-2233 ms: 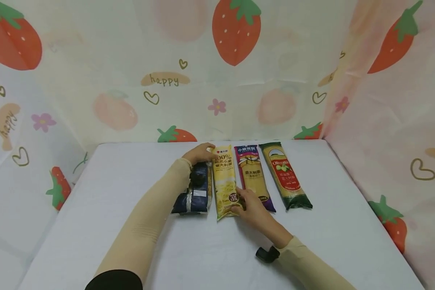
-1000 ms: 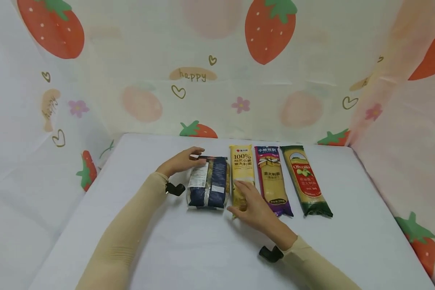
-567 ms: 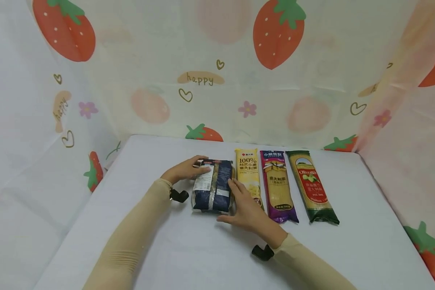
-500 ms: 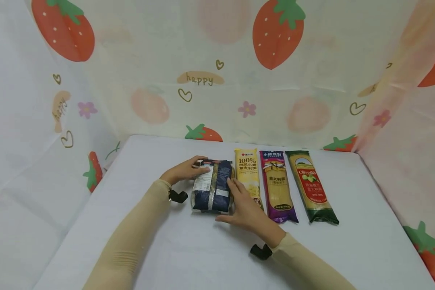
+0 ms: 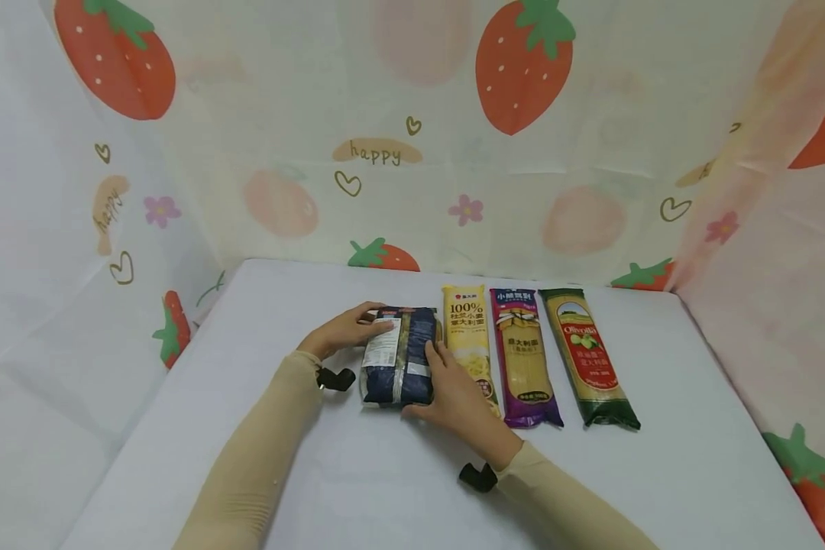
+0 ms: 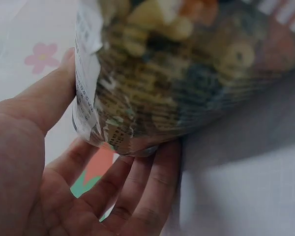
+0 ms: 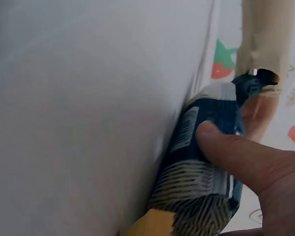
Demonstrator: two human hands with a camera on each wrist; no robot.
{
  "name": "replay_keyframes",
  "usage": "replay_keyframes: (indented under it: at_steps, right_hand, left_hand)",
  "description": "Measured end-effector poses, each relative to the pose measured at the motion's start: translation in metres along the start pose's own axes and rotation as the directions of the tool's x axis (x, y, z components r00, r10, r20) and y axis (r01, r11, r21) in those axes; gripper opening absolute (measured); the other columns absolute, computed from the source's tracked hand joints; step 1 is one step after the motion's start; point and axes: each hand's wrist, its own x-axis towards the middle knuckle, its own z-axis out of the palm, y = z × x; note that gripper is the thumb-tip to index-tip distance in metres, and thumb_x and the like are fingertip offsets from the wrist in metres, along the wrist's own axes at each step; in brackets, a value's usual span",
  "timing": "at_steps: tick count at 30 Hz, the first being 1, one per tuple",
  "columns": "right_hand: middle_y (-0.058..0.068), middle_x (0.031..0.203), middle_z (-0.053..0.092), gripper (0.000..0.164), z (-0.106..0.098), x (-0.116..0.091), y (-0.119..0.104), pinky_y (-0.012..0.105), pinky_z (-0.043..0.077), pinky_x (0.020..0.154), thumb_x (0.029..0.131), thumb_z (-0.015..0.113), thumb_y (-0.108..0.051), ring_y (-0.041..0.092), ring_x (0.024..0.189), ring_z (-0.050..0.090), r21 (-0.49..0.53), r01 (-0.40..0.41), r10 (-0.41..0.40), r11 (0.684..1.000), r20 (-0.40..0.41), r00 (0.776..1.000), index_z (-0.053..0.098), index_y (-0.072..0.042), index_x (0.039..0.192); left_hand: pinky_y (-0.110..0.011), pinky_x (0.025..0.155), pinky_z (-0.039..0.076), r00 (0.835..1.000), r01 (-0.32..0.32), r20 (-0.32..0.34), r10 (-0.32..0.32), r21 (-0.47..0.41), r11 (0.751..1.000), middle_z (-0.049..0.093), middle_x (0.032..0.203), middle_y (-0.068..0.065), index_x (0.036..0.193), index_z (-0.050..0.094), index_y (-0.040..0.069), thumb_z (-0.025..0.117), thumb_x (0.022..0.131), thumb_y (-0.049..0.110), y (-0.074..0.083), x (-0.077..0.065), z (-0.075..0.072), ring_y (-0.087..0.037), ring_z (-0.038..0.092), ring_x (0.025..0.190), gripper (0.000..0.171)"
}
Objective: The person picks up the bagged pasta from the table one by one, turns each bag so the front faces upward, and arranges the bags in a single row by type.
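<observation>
A navy bag of pasta (image 5: 400,359) with a clear window and a white label lies at the left end of a row of packets. My left hand (image 5: 344,330) grips its upper left corner; in the left wrist view the thumb is against the label side and the fingers curl beneath the bag's end, with coloured pasta showing through the film. My right hand (image 5: 454,393) holds the lower right side, its thumb (image 7: 228,147) pressed on the bag near the barcode. Beside that hand lies a yellow pasta packet (image 5: 467,325), its lower part partly covered by the hand.
Right of the yellow packet lie a purple-ended spaghetti packet (image 5: 525,355) and a green and red spaghetti packet (image 5: 587,355), slightly slanted. All rest on a white-covered table (image 5: 591,489). Strawberry-printed sheets (image 5: 412,76) hang at the back and sides.
Both hands have left the yellow packet and moved left onto the navy bag. Over the last half second, the right hand has closed in on the bag's side. The head view has turned left.
</observation>
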Motion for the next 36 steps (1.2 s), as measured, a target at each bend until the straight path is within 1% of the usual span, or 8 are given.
replay_keyframes:
  at_steps: [8,15,18,25,27,29,32,36]
  right_hand:
    - [0.028,0.173,0.025,0.119,-0.001,0.000,-0.005,0.060,0.045,0.116,0.082,0.097,-0.041,0.048,0.152,0.041,0.051,-0.010,0.009,0.999,0.015,1.000,0.026,-0.001,0.170]
    - [0.028,0.174,0.023,0.118,0.002,-0.001,-0.002,0.059,0.043,0.119,0.083,0.096,-0.038,0.047,0.154,0.038,0.077,-0.008,0.006,0.997,0.024,1.000,0.024,-0.001,0.170]
    - [0.028,0.173,0.024,0.118,0.001,-0.001,-0.001,0.058,0.042,0.120,0.083,0.097,-0.037,0.046,0.155,0.036,0.090,-0.006,0.004,0.996,0.024,1.000,0.026,0.001,0.169]
    - [0.027,0.172,0.029,0.114,-0.001,0.000,0.003,0.056,0.041,0.122,0.082,0.098,-0.029,0.044,0.155,0.037,0.131,-0.009,0.007,0.991,0.022,1.000,0.030,0.001,0.168]
    - [0.027,0.171,0.031,0.111,-0.002,-0.001,0.004,0.056,0.041,0.122,0.082,0.098,-0.027,0.044,0.155,0.038,0.160,-0.008,0.005,0.987,0.017,1.000,0.032,0.000,0.168]
    - [0.026,0.171,0.033,0.109,-0.003,-0.003,0.006,0.056,0.041,0.121,0.082,0.097,-0.025,0.044,0.154,0.039,0.187,0.000,-0.001,0.982,0.005,1.000,0.034,-0.001,0.167]
    - [0.025,0.169,0.036,0.104,-0.007,-0.005,0.009,0.056,0.040,0.122,0.083,0.096,-0.022,0.043,0.154,0.041,0.242,0.024,-0.019,0.970,-0.021,1.000,0.036,-0.001,0.166]
    - [0.024,0.168,0.039,0.100,-0.011,-0.008,0.012,0.055,0.037,0.124,0.084,0.095,-0.020,0.041,0.154,0.040,0.329,0.068,-0.052,0.942,-0.058,0.997,0.039,0.000,0.165]
  left_hand:
    - [-0.056,0.121,0.041,0.998,-0.009,-0.057,0.009,0.007,1.000,0.038,0.167,-0.027,0.169,0.035,0.020,0.071,0.101,0.056,-0.001,-0.010,0.000,-0.043,0.039,0.154,0.085]
    - [-0.061,0.119,0.042,0.992,-0.062,-0.104,0.069,0.069,0.996,0.041,0.165,-0.027,0.165,0.041,0.016,0.070,0.102,0.056,0.004,-0.017,0.007,-0.047,0.043,0.150,0.080]
    - [-0.063,0.116,0.044,0.990,-0.079,-0.113,0.087,0.074,0.994,0.042,0.164,-0.027,0.165,0.042,0.015,0.070,0.103,0.054,0.007,-0.019,0.009,-0.048,0.046,0.147,0.078]
    - [-0.051,0.102,0.058,0.987,-0.107,-0.125,0.105,-0.007,0.994,0.044,0.161,-0.025,0.163,0.044,0.017,0.072,0.104,0.048,0.015,-0.025,0.013,-0.041,0.064,0.127,0.072]
    - [-0.051,0.102,0.058,0.984,-0.119,-0.135,0.116,-0.017,0.993,0.044,0.161,-0.025,0.162,0.046,0.018,0.072,0.103,0.048,0.016,-0.026,0.014,-0.041,0.063,0.129,0.072]
    - [-0.053,0.105,0.056,0.983,-0.131,-0.138,0.125,-0.036,0.991,0.042,0.162,-0.025,0.162,0.046,0.019,0.072,0.103,0.049,0.017,-0.028,0.015,-0.043,0.058,0.137,0.071]
    - [-0.057,0.109,0.051,0.984,-0.144,-0.119,0.133,-0.095,0.985,0.045,0.161,-0.023,0.163,0.045,0.021,0.071,0.104,0.050,0.019,-0.030,0.014,-0.042,0.051,0.144,0.071]
    - [-0.054,0.108,0.051,0.986,-0.161,-0.066,0.151,-0.194,0.968,0.057,0.149,-0.022,0.163,0.042,0.023,0.066,0.108,0.046,0.024,-0.034,0.010,-0.035,0.061,0.132,0.065]
